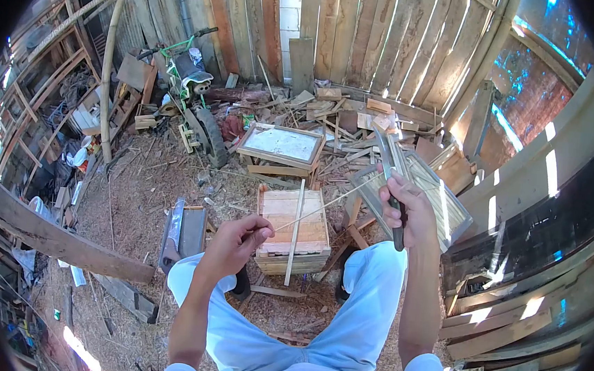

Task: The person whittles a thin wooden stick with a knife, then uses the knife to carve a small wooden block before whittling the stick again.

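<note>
Between my two hands runs a thin wooden strip (323, 207), slanting up to the right. My left hand (240, 242) pinches its lower end. My right hand (410, 207) is closed around the dark handle of a knife (385, 150), whose blade points up and away; the strip's upper end reaches close to these fingers. Below the strip, a wooden box (292, 244) stands between my knees. A pale flat stick (295, 231) lies lengthwise across the box and sticks out past its near edge.
A framed tray (279, 144) sits beyond the box. A green bike (196, 94) stands at back left, scrap wood (344, 116) is piled at the back wall. A slatted panel (429, 196) leans at right; a saw (173, 231) lies by my left knee.
</note>
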A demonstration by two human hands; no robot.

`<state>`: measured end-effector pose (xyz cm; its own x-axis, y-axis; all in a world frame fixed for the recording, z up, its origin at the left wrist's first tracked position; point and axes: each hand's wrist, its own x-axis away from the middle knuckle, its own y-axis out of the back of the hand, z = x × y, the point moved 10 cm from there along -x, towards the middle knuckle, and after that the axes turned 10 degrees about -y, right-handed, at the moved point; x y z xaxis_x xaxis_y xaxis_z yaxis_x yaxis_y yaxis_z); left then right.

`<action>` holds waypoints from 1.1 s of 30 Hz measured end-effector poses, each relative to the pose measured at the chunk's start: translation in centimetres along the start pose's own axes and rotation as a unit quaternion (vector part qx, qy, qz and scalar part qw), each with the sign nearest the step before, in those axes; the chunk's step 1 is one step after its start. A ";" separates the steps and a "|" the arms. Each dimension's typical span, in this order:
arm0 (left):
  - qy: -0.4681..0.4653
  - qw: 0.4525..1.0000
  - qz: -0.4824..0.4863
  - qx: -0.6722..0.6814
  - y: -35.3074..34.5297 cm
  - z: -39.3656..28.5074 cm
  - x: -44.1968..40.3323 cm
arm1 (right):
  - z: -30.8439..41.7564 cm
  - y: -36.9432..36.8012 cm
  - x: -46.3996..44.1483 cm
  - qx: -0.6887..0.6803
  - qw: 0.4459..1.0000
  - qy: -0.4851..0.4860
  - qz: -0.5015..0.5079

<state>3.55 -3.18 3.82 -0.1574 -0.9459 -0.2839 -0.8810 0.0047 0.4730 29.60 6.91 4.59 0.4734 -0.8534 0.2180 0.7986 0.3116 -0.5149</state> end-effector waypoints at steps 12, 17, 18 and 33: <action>0.034 0.995 -0.086 -0.029 2.7 2.0 1.4 | 0.6 3.7 0.1 0.028 0.992 0.050 -0.109; -0.013 0.989 -0.105 -0.102 0.7 -0.9 -1.8 | -5.4 -4.4 0.1 0.082 0.995 -0.057 0.019; -0.038 0.987 -0.119 -0.102 0.4 -1.7 -2.2 | -6.4 -5.9 0.1 0.106 0.991 -0.075 0.036; -0.187 0.943 -0.201 -0.188 -1.3 -6.8 -0.5 | -9.1 -10.1 0.8 0.115 0.974 -0.144 0.133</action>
<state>7.82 -4.93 9.04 -0.0530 -0.6655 -0.7445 -0.6945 -0.5112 0.5063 18.52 -0.78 2.42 0.7327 -0.5880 0.3426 0.6803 0.6189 -0.3927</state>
